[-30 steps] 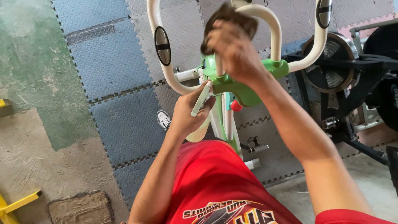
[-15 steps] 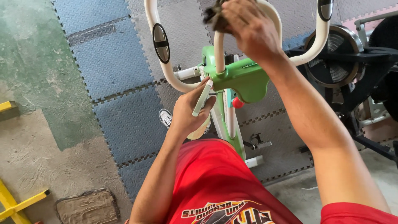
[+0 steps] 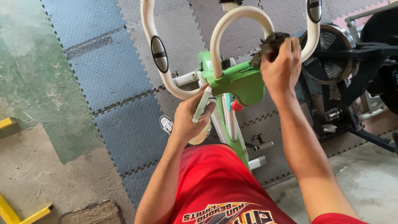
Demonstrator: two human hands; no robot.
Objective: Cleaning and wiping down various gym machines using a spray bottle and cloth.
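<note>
The right hand (image 3: 282, 68) was clamped on a dark, crumpled rag (image 3: 268, 43), pressing it against the right leg of the cream looped handlebar (image 3: 232, 18) at about 2 o'clock from the green console housing (image 3: 238, 81). The rag sat bunched under the fingertips, rough and frayed at its edges, touching the tube. The left hand (image 3: 188, 118) was closed around a pale green spray bottle (image 3: 202, 105), its slim trigger head standing up at 1 o'clock from the knuckles and its rounded body mostly hidden below the palm. That hand lay just beside the lower left edge of the housing, at 7 o'clock from it. The two hands were apart, with the housing between them.

The handlebar tubing was smooth, glossy and curved; the outer bars carried oval black-and-silver grip pads (image 3: 159, 54). The housing was moulded plastic with rounded corners, and a small red knob (image 3: 236, 105) showed beneath it. The floor mats (image 3: 103, 70) were blue and grey interlocking tiles with a raised tread pattern. A black exercise machine (image 3: 352, 58) stood at 3 o'clock.
</note>
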